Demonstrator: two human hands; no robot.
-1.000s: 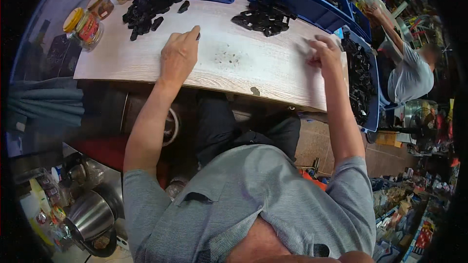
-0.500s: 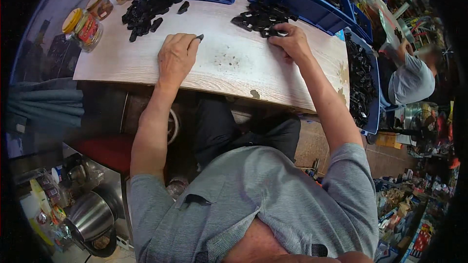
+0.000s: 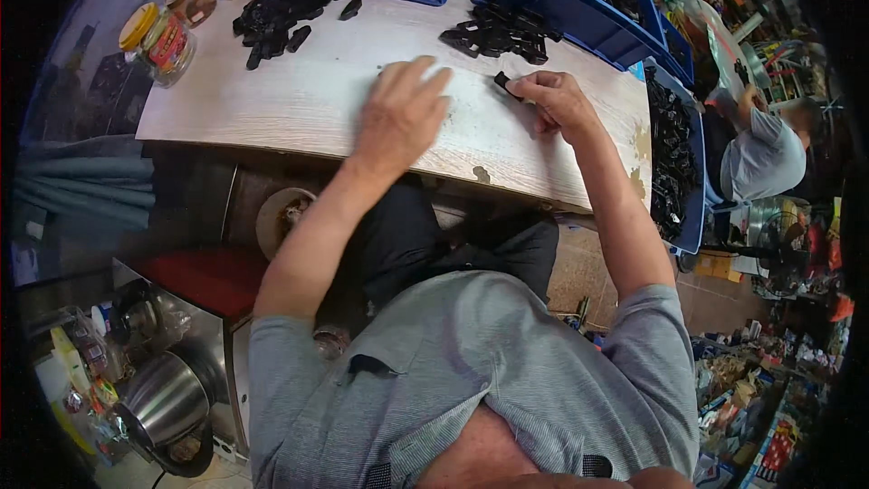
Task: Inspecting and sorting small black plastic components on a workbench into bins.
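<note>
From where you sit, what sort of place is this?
Probably a small workshop: blue bins hold black parts, similar pieces lie heaped on the worktable, and another person is nearby.

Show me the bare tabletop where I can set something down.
Widest: the tabletop between the yellow-lidded jar and left hand, in front of the left black pile. Another lies between that pile and the right black pile. Crowded: the back edge, lined with blue bins.
</note>
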